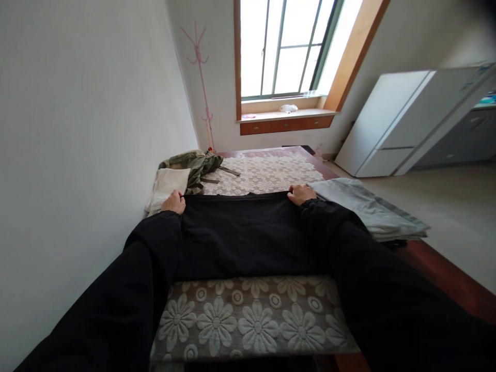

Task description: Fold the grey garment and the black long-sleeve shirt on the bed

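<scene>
A black garment (236, 232) lies spread flat across a table covered by a lace flower-pattern cloth (248, 320). My left hand (174, 202) grips the garment's far left corner, fingers closed on the fabric. At the far right corner, my right hand (300, 194) pinches the edge the same way. Both arms wear black sleeves and stretch forward over the garment.
A folded grey garment (368, 206) lies at the right of the table, near its wooden edge (445, 274). A white folded cloth (166, 188) and an olive green garment (197, 165) sit at the far left by the wall. A white fridge (395, 119) stands to the right, below a window.
</scene>
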Demonstrator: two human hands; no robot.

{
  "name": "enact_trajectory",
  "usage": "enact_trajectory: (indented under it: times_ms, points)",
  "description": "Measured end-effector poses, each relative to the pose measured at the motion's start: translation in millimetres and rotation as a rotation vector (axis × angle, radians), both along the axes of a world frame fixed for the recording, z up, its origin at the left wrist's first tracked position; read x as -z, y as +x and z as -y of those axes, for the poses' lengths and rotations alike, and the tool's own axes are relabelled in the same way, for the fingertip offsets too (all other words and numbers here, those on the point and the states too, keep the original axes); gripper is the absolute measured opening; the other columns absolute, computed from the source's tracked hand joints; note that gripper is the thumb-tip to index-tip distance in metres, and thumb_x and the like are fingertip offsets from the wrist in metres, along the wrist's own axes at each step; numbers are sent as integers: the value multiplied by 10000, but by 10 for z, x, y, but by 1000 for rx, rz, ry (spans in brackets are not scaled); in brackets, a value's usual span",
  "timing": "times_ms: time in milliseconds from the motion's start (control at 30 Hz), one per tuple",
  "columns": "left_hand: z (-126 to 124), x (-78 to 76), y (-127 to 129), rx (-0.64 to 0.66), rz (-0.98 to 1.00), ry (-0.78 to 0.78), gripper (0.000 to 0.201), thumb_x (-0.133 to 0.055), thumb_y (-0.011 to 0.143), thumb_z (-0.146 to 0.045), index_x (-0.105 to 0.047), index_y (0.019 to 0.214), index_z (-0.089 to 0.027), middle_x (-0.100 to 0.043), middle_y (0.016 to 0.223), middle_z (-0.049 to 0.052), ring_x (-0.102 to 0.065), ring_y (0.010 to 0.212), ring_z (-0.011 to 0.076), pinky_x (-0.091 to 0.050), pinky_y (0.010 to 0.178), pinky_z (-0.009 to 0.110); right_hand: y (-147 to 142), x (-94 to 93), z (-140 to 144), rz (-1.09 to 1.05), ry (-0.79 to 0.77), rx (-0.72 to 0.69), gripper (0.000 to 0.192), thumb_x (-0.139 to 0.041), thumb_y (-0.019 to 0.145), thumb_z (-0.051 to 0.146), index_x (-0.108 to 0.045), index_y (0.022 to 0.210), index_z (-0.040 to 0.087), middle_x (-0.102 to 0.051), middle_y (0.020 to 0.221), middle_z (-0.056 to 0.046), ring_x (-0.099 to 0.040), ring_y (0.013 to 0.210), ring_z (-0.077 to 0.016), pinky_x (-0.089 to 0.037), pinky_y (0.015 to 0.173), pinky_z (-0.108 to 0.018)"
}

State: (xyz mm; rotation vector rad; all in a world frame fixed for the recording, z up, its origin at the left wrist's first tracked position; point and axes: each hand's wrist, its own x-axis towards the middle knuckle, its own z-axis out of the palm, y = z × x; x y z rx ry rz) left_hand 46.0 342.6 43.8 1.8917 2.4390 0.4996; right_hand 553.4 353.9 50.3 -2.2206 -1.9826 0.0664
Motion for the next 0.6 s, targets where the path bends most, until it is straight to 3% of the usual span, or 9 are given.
enact_trajectory:
  times_ms: [133, 200, 300, 400, 500, 600]
  points:
    - [-34, 55, -20, 7, 22, 5, 307, -454, 976, -258, -555, 1241, -143, -702, 1187, 213, -674, 1095, 347, -474, 896, 426, 2, 42, -55, -15, 46, 12, 396, -484, 928, 321, -694, 1235, 183, -680, 1306, -143, -616, 1165, -285, -459, 942, -357]
    - [-42, 81, -12, 22, 37, 9, 289, -471, 969, -250, -563, 1223, -145, -695, 1212, 211, -670, 1109, 347, -470, 914, 427, 1, 78, -69, -27, 29, 5, 372, -493, 918, 314, -705, 1189, 172, -691, 1271, -149, -626, 1133, -287, -465, 922, -360]
    - [-36, 100, 2, 31, 75, 29, 296, -492, 964, -239, -543, 1242, -151, -682, 1249, 189, -660, 1140, 306, -469, 943, 393, -12, 110, -59, -53, -14, -18, 325, -539, 878, 290, -725, 1105, 150, -725, 1148, -156, -652, 1043, -286, -485, 876, -363]
    - [37, 84, -23, 27, 115, 63, 429, -531, 957, -277, -454, 1354, -136, -659, 1292, 166, -634, 1188, 255, -465, 980, 347, -37, 72, 46, -77, 25, -42, 411, -561, 864, 283, -667, 1233, 138, -693, 1233, -165, -635, 1095, -290, -488, 916, -376]
    - [284, 35, -81, 48, 158, 73, 563, -593, 911, -335, -418, 1401, -118, -639, 1322, 162, -648, 1112, 233, -474, 984, 344, -37, 7, 374, -99, 85, -88, 483, -600, 866, 355, -609, 1316, 180, -648, 1336, -149, -632, 1111, -287, -490, 937, -383]
    - [788, -46, -128, 140, 209, 32, 508, -593, 874, -422, -532, 1303, -157, -671, 1236, 122, -660, 840, 200, -510, 883, 353, 62, 14, 976, -208, 78, -220, 339, -565, 914, 461, -660, 1160, 247, -738, 1044, -56, -680, 809, -208, -505, 779, -325]
